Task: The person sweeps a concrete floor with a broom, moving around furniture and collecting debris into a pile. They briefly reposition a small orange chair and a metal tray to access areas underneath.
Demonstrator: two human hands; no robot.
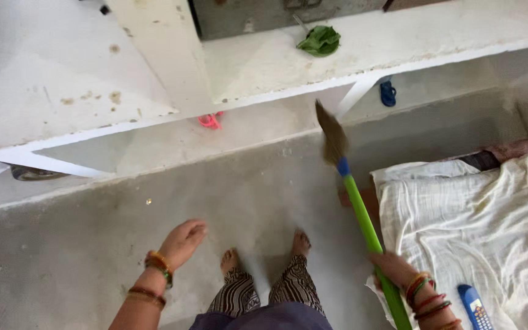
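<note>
Above the bare floor (93,256), right hand (392,267) wraps shut around the green broom (362,214) handle; left hand (184,238) hangs open, holding nothing. Broom judged light, handle stiff, bristles soft; best gripped mid-handle.

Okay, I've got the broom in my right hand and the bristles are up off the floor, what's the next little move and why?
Probably lower the bristles to the grey floor by the ledge and draw them toward your feet. The right hand grips the green broom handle, the head is raised, and the left hand is free.
</note>
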